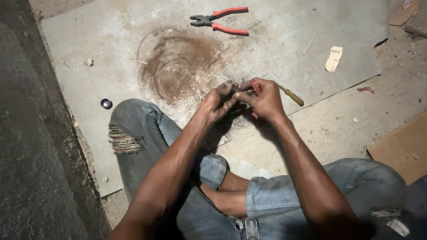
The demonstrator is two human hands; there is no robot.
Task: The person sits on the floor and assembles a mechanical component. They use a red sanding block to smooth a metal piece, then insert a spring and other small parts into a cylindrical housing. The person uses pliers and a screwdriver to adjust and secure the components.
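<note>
Dusty grey sheet [111, 53] underfoot; left hand [217, 103] and right hand [263, 98] pinch a small metal part [235, 88]; steady, close grip serves best.

The person wears faded blue-grey jeans [147, 133], frayed open at one knee, cuffs rolled, arms bare.

Grey stained sheet [111, 40] on dirt floor, with red-handled pliers [220, 21], paper scrap [333, 58].

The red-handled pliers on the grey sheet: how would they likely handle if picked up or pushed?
The pliers look like rigid metal, so probably stiff and fairly heavy for their size. They lie flat with handles spread, so a push would likely slide them, not roll them. The coated handles probably give decent grip.
</note>
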